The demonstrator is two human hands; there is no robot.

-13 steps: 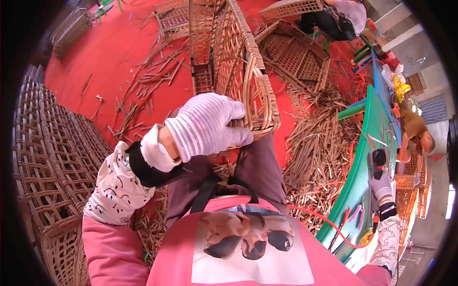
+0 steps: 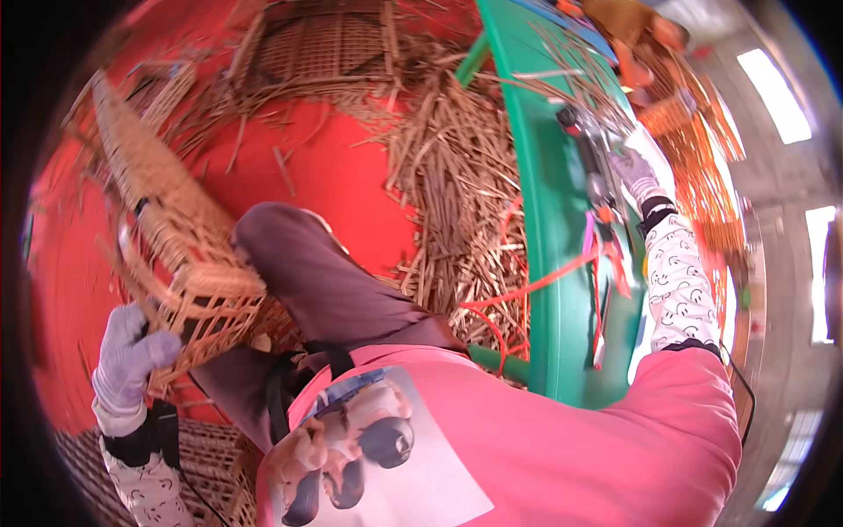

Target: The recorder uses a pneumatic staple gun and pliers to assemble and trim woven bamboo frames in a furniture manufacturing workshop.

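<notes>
My left hand [image 2: 127, 360], in a pale lilac knitted glove, is closed on the near end of a woven wicker basket [image 2: 215, 294], thumb toward its rim. The basket tilts away to the upper left, against my left knee. Over the green table [image 2: 549, 290] at my right is my right hand [image 2: 637, 171], gloved alike; its fingers are blurred. Just left of that hand lies a black tool [image 2: 581, 145] with a long dark body. Closer to me on the tabletop are pliers-like tools with coloured handles [image 2: 601, 233] and a red-orange hose [image 2: 544, 285].
Loose cane strips [image 2: 452, 176] pile up on the red floor [image 2: 303, 167] beside the table. A flat wicker frame [image 2: 320, 44] lies beyond my knees. More wickerwork [image 2: 211, 461] stands at lower left. Another person's arm [image 2: 632, 61] shows past the table, near stacked baskets [image 2: 698, 167].
My view has swung right. The basket and my left hand now sit farther left. My right hand has reached farther along the table, and the black tool now shows beside it.
</notes>
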